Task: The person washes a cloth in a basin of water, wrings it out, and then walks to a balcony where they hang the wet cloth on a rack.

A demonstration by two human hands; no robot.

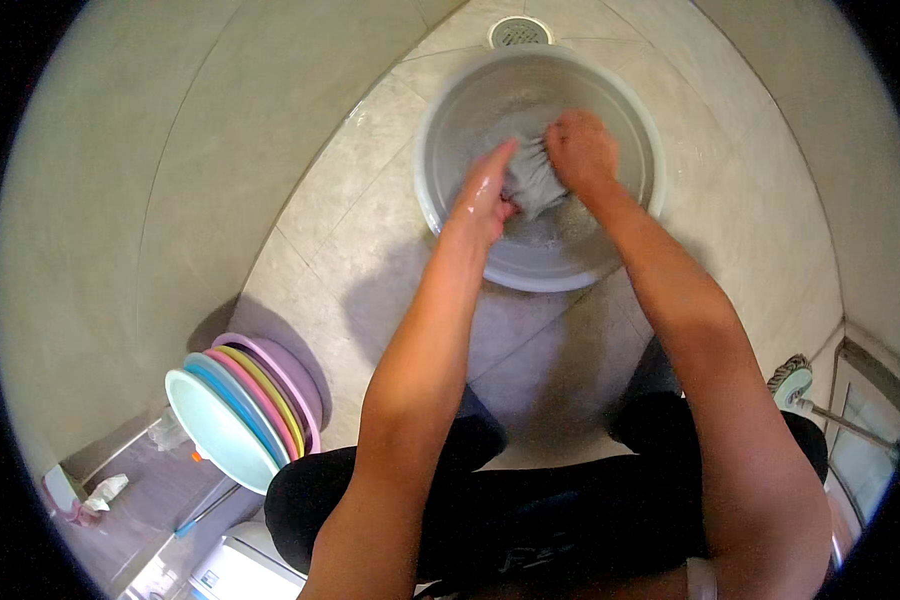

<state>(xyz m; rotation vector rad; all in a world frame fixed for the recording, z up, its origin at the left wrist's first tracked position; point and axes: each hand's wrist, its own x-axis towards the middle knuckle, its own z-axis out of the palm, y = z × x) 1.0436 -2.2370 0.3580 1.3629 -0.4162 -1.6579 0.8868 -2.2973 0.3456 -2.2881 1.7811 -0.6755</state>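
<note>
A light grey cloth (536, 184) is bunched up between my two hands, over a round pale basin (545, 281) on the tiled floor. My right hand (584, 152) is closed in a fist on the cloth's right side. On its left side, my left hand (487, 190) grips it, the thumb pointing up along the fabric and the other fingers partly hidden beneath. The left hand and wrist shine wet. Water with some froth lies in the basin. Motion slightly blurs both hands.
A round floor drain (520, 32) lies just beyond the basin. Several coloured basins (218, 428) lean in a nested stack at the left. A mop-like brush (792, 380) is at the right, by a framed panel. Walls rise on both sides.
</note>
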